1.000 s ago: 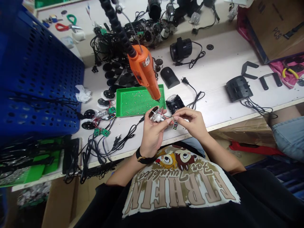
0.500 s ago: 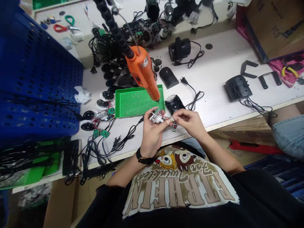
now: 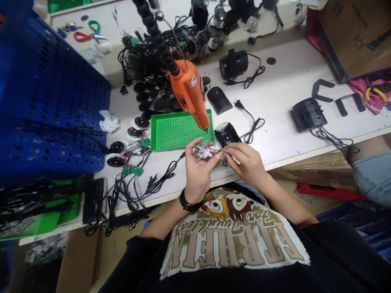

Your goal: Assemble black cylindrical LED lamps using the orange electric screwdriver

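My left hand [image 3: 197,175] is closed around a small motor assembly [image 3: 204,151] of silvery and whitish parts, with thin red wires [image 3: 214,146] coming off it. Thumb and fingers of my right hand [image 3: 247,162] are pinched at the wires by my left thumb tip; exactly what lies between them is too small to make out. A small circuit board [image 3: 225,162] shows just below that pinch, mostly hidden by the fingers. Just beyond the hands lies an open black housing [image 3: 227,133]. Above the left hand hangs an orange electric screwdriver [image 3: 192,95], touched by neither hand.
A green tray [image 3: 153,132] with small screws sits behind my left hand. Left of it are wired circuit boards [image 3: 137,171], black cords [image 3: 122,199] and a tall blue basket [image 3: 61,89]. A black lamp [image 3: 233,64], a curved cover [image 3: 219,100] and another housing [image 3: 308,114] lie rightward.
The circuit board beneath my right hand has turned and is now more hidden by the fingers. Both hands stay close together on the wires. The whole view has shifted slightly.
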Available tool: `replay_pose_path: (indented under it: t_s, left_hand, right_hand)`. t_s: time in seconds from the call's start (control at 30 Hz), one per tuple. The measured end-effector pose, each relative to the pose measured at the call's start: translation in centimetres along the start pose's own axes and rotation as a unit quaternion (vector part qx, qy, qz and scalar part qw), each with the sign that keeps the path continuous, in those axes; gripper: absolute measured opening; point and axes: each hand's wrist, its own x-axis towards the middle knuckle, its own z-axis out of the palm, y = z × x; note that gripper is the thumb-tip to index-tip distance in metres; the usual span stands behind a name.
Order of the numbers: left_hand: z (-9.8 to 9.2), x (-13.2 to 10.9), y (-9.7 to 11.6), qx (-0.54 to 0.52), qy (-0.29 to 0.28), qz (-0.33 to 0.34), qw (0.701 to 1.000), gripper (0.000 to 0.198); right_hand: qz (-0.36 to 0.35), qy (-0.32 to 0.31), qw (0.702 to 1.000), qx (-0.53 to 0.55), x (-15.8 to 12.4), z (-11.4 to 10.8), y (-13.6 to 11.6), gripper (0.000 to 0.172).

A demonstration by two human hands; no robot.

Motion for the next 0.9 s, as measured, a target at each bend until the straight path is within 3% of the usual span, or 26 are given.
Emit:
replay_pose_path:
  t_s: [0.27, 0.53, 0.9]
  left_hand:
    - [-0.9, -0.3, -0.5, 0.121, -0.024, 0.097, 0.988, 0.071]
    - [-0.4, -0.8, 0.3, 0.246, -0.031, 0.259, 0.934, 0.061]
    - [-0.6, -1.2, 0.2, 0.292, -0.019, 0.259, 0.920, 0.065]
  right_hand:
    - [0.001, -0.020, 1.000, 0.004, 0.3, -0.7, -0.5, 0.017]
    - [-0.003, 0.003, 1.000, 0.008, -0.1, -0.5, -0.6, 0.018]
    - [-0.006, 0.017, 1.000, -0.001, -0.6, 0.0, -0.6, 0.024]
